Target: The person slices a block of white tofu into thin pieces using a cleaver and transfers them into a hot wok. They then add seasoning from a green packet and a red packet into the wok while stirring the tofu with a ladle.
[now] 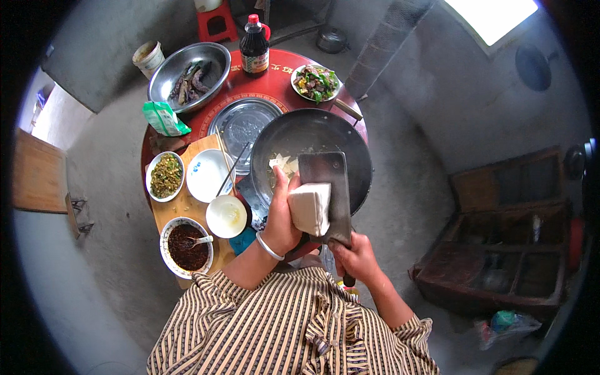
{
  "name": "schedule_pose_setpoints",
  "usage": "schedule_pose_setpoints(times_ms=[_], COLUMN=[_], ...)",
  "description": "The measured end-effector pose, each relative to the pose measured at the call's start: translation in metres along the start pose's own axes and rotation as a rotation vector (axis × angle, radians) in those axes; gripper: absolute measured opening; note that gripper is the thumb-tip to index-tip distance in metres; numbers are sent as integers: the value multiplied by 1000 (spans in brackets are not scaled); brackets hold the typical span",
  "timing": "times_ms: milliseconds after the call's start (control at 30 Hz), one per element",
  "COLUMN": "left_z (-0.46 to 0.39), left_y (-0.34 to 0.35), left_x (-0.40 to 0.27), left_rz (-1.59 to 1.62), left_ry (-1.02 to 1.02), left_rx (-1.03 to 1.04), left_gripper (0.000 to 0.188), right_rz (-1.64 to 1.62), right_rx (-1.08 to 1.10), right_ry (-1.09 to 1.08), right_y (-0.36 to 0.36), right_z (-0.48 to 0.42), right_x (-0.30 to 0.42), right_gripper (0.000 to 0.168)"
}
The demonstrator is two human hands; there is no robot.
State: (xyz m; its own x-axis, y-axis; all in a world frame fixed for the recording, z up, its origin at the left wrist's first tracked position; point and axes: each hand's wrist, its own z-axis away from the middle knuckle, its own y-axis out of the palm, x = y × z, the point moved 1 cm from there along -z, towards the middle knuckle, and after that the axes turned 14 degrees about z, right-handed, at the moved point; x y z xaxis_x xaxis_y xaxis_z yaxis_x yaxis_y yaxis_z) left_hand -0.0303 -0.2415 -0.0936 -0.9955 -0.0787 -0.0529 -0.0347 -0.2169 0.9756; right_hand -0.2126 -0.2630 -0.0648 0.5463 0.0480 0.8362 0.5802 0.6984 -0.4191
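My left hand (281, 220), with a pale bangle at the wrist, cups a white block that looks like tofu (309, 208). In my right hand (357, 257) is the dark handle of a Chinese cleaver (323, 165). Its broad blade stands upright behind the block's right side; whether it touches the block is hard to tell. Both hands are over the near side of a dark wok (323, 133). Several thin white slices (281, 162) lie in the wok, partly hidden by my left hand.
On the red round table (281, 56) are a soy sauce bottle (254, 49), a plate of stir-fry (316, 83), a steel basin of eggplants (187, 77) and a metal tray (246, 124). A wooden board (185, 206) carries bowls, chopsticks (225, 154) and dark chili sauce (186, 246).
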Motion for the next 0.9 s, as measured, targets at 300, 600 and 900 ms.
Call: schedule_pose_setpoints(times_ms=[300, 600, 900], left_z=[-20, -38, -33], left_y=[-29, -57, -71], left_x=[-12, -4, -2], left_rz=[-48, -3, -149], left_ry=[-114, -210, -166], left_rx=[-39, -81, -140], left_gripper=[67, 53, 38], right_rz=[-517, -601, -631], right_rx=[278, 222, 81], right_ry=[218, 295, 297], right_y=[-9, -7, -12], right_z=[-23, -29, -28], right_x=[-30, -38, -44], right_gripper=[21, 20, 21])
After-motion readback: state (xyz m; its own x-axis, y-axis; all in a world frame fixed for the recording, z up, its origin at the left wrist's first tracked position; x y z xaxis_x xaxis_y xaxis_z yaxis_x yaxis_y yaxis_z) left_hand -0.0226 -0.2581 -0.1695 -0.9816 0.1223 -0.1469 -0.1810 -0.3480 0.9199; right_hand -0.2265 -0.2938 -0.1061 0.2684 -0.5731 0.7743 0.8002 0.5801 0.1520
